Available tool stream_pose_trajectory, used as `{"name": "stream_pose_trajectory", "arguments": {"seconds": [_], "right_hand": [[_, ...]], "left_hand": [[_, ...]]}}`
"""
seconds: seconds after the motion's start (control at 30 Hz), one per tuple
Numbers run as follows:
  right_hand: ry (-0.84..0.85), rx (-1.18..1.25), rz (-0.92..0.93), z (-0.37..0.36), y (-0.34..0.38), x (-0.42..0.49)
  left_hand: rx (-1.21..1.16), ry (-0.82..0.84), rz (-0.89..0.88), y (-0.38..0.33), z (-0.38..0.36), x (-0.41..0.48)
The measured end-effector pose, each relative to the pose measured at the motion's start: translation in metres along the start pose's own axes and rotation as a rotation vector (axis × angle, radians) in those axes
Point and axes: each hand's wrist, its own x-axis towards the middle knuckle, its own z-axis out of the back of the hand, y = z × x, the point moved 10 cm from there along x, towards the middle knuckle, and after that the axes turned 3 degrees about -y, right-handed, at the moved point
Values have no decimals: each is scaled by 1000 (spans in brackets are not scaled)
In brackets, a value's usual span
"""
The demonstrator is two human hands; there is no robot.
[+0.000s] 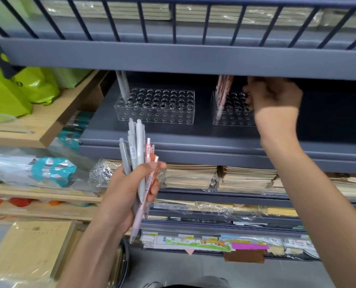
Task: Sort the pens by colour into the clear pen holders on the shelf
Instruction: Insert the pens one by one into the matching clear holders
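Upper shelf (173, 59) low over holders (154, 116)

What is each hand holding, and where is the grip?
Left hand: bundle of grey and pink pens, grip around their middles. Right hand, at the right pen holder: cannot tell.

- A clear pen holder (154, 106) is set on the grey shelf (193, 140); grey pens (123, 85) are stood in its far left corner.
- Just right of this holder, a second holder (233, 119) is seen, with pink pens (223, 92) in its left end.
- Further right of the first holder, the right hand (274, 96) is raised with curled fingers; a grasp cannot be told.
- Below the first holder, a bundle of grey and pink pens (138, 146) is gripped by the left hand (127, 188).
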Motion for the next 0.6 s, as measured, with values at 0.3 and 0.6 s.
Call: {"name": "stream_pose_trajectory", "arguments": {"seconds": [0.3,0.6], "right_hand": [[595,-168,-26,-87,2,-88],[915,-256,-117,-132,-7,-135]], "left_hand": [[3,93,-12,-5,6,-1],[7,177,7,1,9,2]]}}
